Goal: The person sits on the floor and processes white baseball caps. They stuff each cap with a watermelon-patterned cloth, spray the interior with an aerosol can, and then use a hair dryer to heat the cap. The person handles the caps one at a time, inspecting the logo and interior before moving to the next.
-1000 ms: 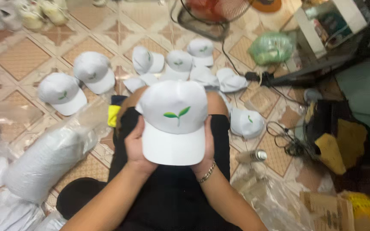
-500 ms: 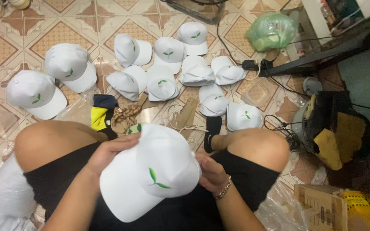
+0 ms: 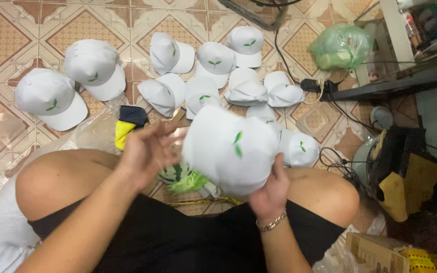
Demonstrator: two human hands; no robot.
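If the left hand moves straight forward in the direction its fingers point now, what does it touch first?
Probably the white cap in the right hand. The left hand is open, fingers pointing right at the cap's near side; motion blur leaves depth unclear.

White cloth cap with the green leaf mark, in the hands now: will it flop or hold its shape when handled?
The white cloth cap with a green leaf mark likely keeps a domed crown: it looks rounded while the right hand grips it from below. Probably light, since one hand carries it with the left hand open beside it. It seems soft enough to dent.
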